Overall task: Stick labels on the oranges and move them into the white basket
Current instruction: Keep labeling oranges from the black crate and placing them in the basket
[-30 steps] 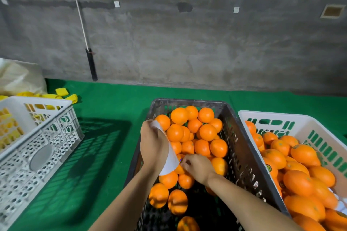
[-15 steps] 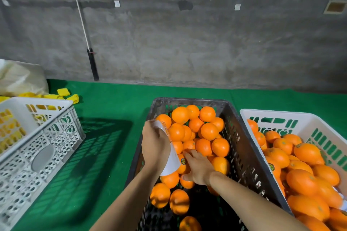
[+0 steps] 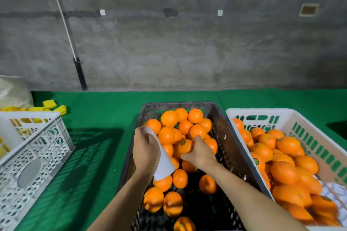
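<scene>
A dark crate (image 3: pixel 221 124) in front of me holds several loose oranges (image 3: pixel 169 118). My left hand (image 3: pixel 145 151) grips a curled white label strip (image 3: pixel 163 161) over the crate's left side. My right hand (image 3: pixel 200 153) holds one orange (image 3: pixel 185 145) that carries a small green label, lifted a little above the pile. To the right stands the white basket (image 3: pixel 308 129), filled with several labelled oranges (image 3: pixel 285 172).
A white perforated basket (image 3: pixel 37 148) with yellow pieces inside sits at the left on the green mat (image 3: pixel 97 118). More yellow pieces (image 3: pixel 54 107) and a pale bag (image 3: pixel 13 92) lie behind it. A dark-handled pole (image 3: pixel 79 73) leans on the grey wall.
My right hand went from pressing a label onto an orange to closing round that orange and raising it. The left hand kept the strip where it was.
</scene>
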Motion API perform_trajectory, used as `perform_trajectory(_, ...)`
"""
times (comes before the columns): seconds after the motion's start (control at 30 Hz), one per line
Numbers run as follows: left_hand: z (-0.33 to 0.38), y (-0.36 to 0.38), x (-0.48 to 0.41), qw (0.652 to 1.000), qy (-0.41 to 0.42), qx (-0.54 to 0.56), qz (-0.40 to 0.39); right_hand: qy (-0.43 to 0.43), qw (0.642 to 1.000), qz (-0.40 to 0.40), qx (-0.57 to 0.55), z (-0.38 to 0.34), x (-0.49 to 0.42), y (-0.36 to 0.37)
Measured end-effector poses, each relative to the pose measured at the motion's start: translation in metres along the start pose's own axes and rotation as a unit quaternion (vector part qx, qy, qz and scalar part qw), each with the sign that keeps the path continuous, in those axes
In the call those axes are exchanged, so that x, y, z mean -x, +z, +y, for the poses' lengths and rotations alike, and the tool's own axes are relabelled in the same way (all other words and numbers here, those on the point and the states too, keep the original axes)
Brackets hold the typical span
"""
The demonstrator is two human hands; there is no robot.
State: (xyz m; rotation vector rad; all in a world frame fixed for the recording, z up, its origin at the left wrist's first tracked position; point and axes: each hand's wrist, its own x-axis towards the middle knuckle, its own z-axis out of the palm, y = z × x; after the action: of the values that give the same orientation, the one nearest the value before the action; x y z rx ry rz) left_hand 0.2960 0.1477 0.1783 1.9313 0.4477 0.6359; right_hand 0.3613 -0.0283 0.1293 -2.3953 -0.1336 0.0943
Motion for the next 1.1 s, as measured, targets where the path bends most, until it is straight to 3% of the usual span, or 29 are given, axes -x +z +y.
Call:
perform_trajectory(0.1, -0.002, 0.002, 0.002, 1.000, -0.006, -0.013, -0.016, 0.078, 0.968, 0.085, -0.224, -0.017, 0.002, -0.025)
perform_trajectory(0.17, -0.001, 0.003, 0.003, 0.999, -0.007, -0.020, -0.024, 0.170, 0.864, 0.109, -0.462, -0.027, 0.001, -0.044)
perform_trajectory(0.23, 0.000, 0.003, 0.003, 0.999, -0.007, -0.023, -0.032, 0.182, 0.734, 0.098, -0.647, -0.028, 0.004, -0.063)
perform_trajectory(0.27, 0.000, 0.004, 0.004, 0.999, -0.007, -0.024, -0.037, 0.167, 0.690, 0.094, -0.698, -0.026, 0.006, -0.071)
perform_trajectory(0.33, 0.000, 0.005, 0.005, 0.999, 0.005, -0.023, -0.045, 0.137, 0.640, 0.102, -0.749, -0.018, 0.009, -0.084)
perform_trajectory(0.5, 0.004, 0.005, 0.012, 0.997, 0.043, -0.018, -0.063, 0.128, 0.553, 0.141, -0.811, -0.003, 0.013, -0.100)
perform_trajectory(0.67, 0.007, 0.005, 0.015, 0.992, 0.066, -0.001, -0.107, 0.126, 0.497, 0.138, -0.848, 0.004, 0.011, -0.101)
perform_trajectory(0.73, 0.007, 0.005, 0.014, 0.987, 0.064, 0.025, -0.143, 0.121, 0.508, 0.159, -0.838, 0.002, 0.011, -0.099)
perform_trajectory(0.77, 0.007, 0.006, 0.012, 0.984, 0.055, 0.042, -0.161, 0.122, 0.539, 0.172, -0.815, 0.000, 0.012, -0.098)
perform_trajectory(0.87, 0.006, 0.006, 0.009, 0.977, -0.006, 0.110, -0.181, 0.129, 0.721, 0.158, -0.662, -0.014, 0.018, -0.086)
perform_trajectory(0.97, 0.011, 0.005, 0.009, 0.951, -0.072, 0.222, -0.201, 0.027, 0.892, 0.111, -0.437, -0.027, 0.026, -0.068)
perform_trajectory(1.03, 0.012, 0.004, 0.009, 0.927, -0.097, 0.269, -0.244, -0.066, 0.945, 0.026, -0.320, -0.033, 0.029, -0.057)
perform_trajectory(1.1, 0.013, 0.003, 0.009, 0.910, -0.096, 0.293, -0.276, -0.103, 0.952, -0.080, -0.277, -0.036, 0.031, -0.049)
